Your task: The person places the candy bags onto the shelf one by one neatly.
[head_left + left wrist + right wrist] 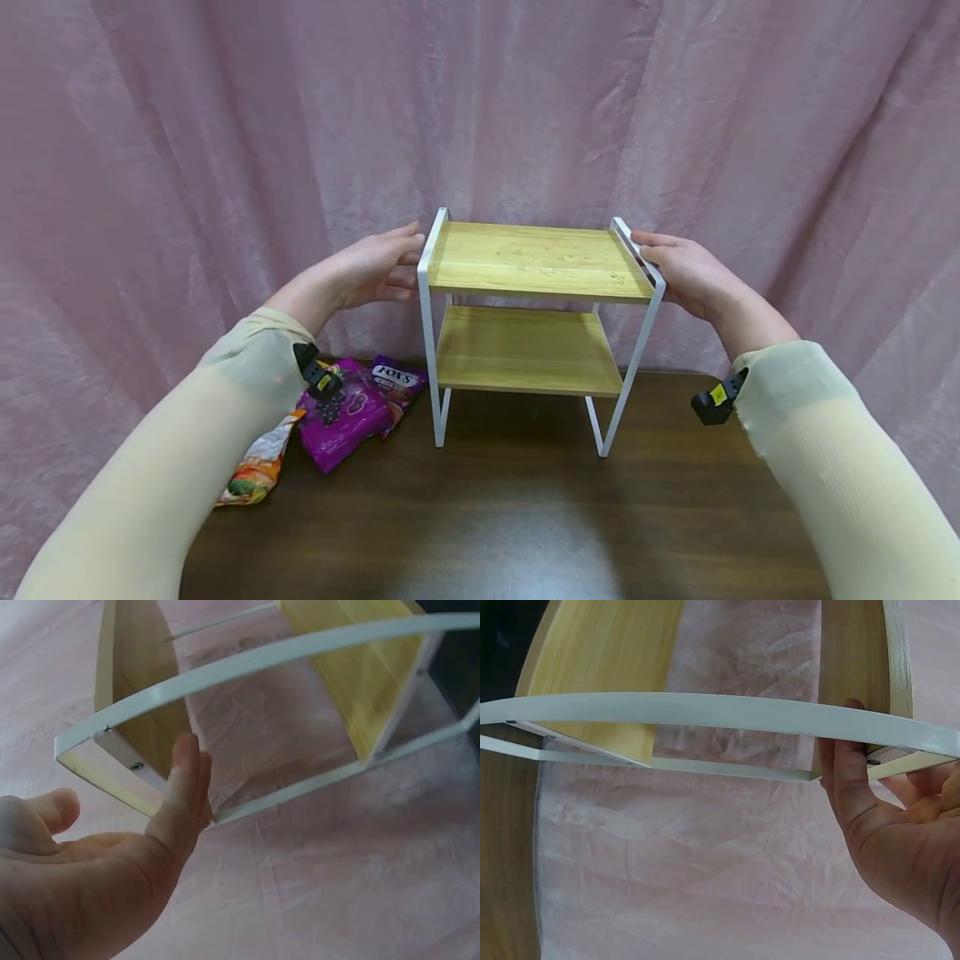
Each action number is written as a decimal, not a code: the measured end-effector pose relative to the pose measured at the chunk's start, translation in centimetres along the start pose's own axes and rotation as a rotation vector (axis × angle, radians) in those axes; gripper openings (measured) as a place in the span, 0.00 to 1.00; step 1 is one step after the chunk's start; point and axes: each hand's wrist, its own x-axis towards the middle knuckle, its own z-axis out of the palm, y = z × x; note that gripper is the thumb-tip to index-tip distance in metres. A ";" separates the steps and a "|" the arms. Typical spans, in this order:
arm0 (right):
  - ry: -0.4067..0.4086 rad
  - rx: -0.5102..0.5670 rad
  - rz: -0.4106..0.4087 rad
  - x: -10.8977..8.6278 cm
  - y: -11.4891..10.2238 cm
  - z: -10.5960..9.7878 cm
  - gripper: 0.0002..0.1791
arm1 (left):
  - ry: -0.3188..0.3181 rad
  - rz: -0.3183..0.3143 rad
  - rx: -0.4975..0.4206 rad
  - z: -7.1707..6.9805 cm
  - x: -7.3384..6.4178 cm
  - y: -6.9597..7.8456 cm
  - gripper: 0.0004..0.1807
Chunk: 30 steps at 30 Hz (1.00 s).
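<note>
A two-tier shelf rack (pixel 536 258) with light wooden boards and white metal side frames appears in the middle of the head view. My left hand (pixel 378 267) is beside its upper left side, fingers extended. In the left wrist view, the fingers (pixel 184 787) of that hand are nearly straight at the frame, thumb apart. At the upper right side my right hand (pixel 686 271) grips the white frame. The right wrist view has its fingers (pixel 849 776) passing behind the frame bar, by the underside of the top board (pixel 855 660); the thumb is mostly hidden.
Purple candy bags (pixel 348 412) and an orange-and-white bag (pixel 258 467) lie on the brown wooden table (pixel 480 525), left of the rack and partly behind the left forearm. A pink curtain (pixel 525 108) hangs close behind.
</note>
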 end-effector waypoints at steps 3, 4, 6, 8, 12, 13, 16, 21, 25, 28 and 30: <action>-0.010 -0.009 -0.014 0.1 0.1 0.1 0.32 | 0.029 0.019 0.071 -0.6 -0.5 -0.5 0.37; -0.014 -0.012 -0.018 0.1 0.2 0.1 0.32 | 0.039 0.025 0.114 -0.7 -0.8 -0.7 0.37; -0.018 -0.012 -0.023 0.2 0.2 0.1 0.32 | 0.052 0.044 0.208 -1.1 -1.2 -1.1 0.37; -0.015 -0.016 -0.022 0.2 0.3 0.1 0.32 | 0.072 0.063 0.309 -1.5 -1.5 -1.5 0.38; -0.007 -0.017 -0.020 0.0 0.2 -0.1 0.32 | 0.125 0.121 0.540 -2.4 -1.8 -2.5 0.40; -0.006 -0.017 -0.020 0.0 0.2 -0.1 0.32 | 0.136 0.133 0.594 -2.6 -1.8 -2.8 0.40; -0.018 -0.002 -0.018 -0.1 0.2 -0.2 0.32 | 0.159 0.163 0.720 -3.2 -2.0 -3.7 0.41; -0.029 0.033 0.003 -0.1 0.2 -0.4 0.32 | 0.188 0.153 0.835 -3.6 -2.5 -5.4 0.42; -0.038 0.064 0.020 -0.1 0.2 -0.6 0.32 | 0.221 0.144 0.923 -4.0 -2.9 -6.9 0.41; -0.040 0.086 0.028 -0.2 0.2 -0.7 0.32 | 0.235 0.158 0.961 -4.3 -3.3 -8.0 0.41; -0.041 0.103 0.031 -0.3 0.2 -0.8 0.32 | 0.239 0.161 0.976 -4.4 -3.6 -8.8 0.41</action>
